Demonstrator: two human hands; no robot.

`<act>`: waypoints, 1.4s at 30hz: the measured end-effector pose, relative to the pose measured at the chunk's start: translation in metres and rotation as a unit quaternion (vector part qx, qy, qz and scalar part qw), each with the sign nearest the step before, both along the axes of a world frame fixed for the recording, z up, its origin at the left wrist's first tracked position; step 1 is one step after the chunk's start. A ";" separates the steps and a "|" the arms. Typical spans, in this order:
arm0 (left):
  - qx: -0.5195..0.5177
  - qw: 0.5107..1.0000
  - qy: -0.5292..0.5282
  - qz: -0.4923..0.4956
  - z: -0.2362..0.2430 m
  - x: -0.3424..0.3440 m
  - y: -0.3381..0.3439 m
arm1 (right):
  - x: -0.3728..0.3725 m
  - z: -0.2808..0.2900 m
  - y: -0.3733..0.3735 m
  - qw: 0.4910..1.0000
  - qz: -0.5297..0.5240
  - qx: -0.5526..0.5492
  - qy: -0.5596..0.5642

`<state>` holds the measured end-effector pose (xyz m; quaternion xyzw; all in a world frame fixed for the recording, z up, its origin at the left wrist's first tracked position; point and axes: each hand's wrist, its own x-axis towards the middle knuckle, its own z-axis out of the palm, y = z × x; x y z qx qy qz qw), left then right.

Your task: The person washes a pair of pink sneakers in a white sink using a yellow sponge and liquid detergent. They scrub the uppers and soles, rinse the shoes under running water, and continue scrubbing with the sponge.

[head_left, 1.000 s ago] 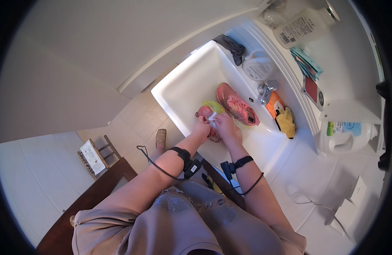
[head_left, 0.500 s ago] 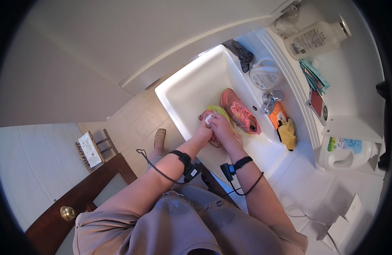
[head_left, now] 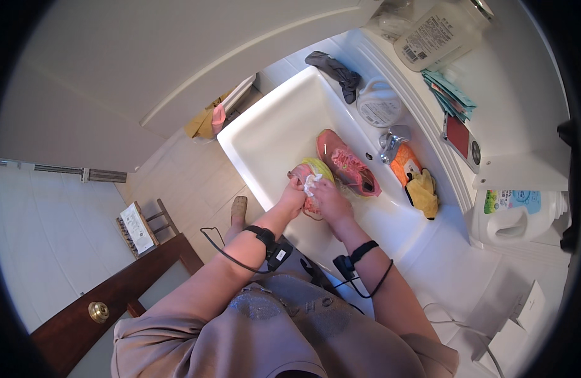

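Inside the white sink (head_left: 268,126), my left hand (head_left: 293,198) grips a pink shoe (head_left: 300,171) near the sink's front side. My right hand (head_left: 330,201) presses a small white crumpled wad (head_left: 312,183) against the same shoe; whether it is cloth or paper I cannot tell. Both hands hide much of that shoe. Yellow-green material (head_left: 319,165) shows just beyond the fingers. To the right of my hands lies a second pink shoe (head_left: 344,162) with pink laces, which neither hand touches.
A chrome faucet (head_left: 394,142) stands on the sink's right ledge. Along it are a white jug (head_left: 378,106), a dark grey cloth (head_left: 336,72), an orange packet (head_left: 404,165) and a yellow cloth (head_left: 422,194). A phone (head_left: 460,142) and a large bottle (head_left: 436,34) rest on the shelf.
The whole view has shifted, and more floor shows at the upper left. My right hand has moved slightly back from the shoe's toe, uncovering more of the white wad.
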<state>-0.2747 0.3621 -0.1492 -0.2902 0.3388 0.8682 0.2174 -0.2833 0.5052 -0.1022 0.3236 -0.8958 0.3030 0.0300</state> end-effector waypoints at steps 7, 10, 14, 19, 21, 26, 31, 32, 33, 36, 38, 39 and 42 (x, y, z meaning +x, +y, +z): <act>-0.025 0.996 0.078 -0.042 -0.022 0.006 0.000 | -0.054 -0.025 -0.059 0.812 -0.184 -0.264 -0.487; -0.059 0.996 0.045 -0.046 -0.022 0.005 0.004 | -0.030 -0.019 -0.032 0.870 -0.155 -0.205 -0.420; -0.005 0.998 0.052 -0.039 -0.014 0.004 0.011 | 0.021 -0.008 0.023 0.985 -0.067 0.077 -0.140; -0.050 0.997 0.043 -0.043 -0.012 0.001 0.012 | -0.008 -0.012 -0.021 0.936 -0.208 -0.113 -0.262; -0.051 0.997 0.037 -0.055 -0.014 0.003 0.010 | -0.031 -0.017 -0.043 0.817 -0.236 -0.254 -0.461; 0.008 0.996 0.056 -0.069 -0.016 0.004 0.007 | -0.018 -0.017 -0.021 0.812 -0.233 -0.290 -0.449; -0.003 0.997 0.030 -0.065 -0.012 0.001 0.009 | 0.022 -0.010 0.018 0.955 -0.196 0.027 -0.221; -0.002 0.997 0.034 -0.074 -0.011 0.001 0.009 | 0.019 -0.009 0.013 0.961 -0.184 0.083 -0.188; -0.025 0.995 0.014 -0.092 -0.010 0.001 0.009 | 0.012 -0.010 0.003 0.951 -0.205 -0.019 -0.229; -0.036 0.995 -0.004 -0.092 -0.009 0.003 0.009 | -0.025 -0.017 -0.039 0.865 -0.266 -0.181 -0.386; 0.004 0.998 -0.003 -0.060 -0.011 0.004 0.007 | -0.031 -0.019 -0.046 0.859 -0.251 -0.215 -0.391; 0.016 0.998 -0.006 -0.055 -0.014 0.005 0.006 | -0.029 -0.019 -0.046 0.859 -0.282 -0.171 -0.392; 0.050 0.997 -0.029 -0.060 -0.024 0.003 0.001 | 0.005 -0.017 -0.014 0.923 -0.283 -0.014 -0.260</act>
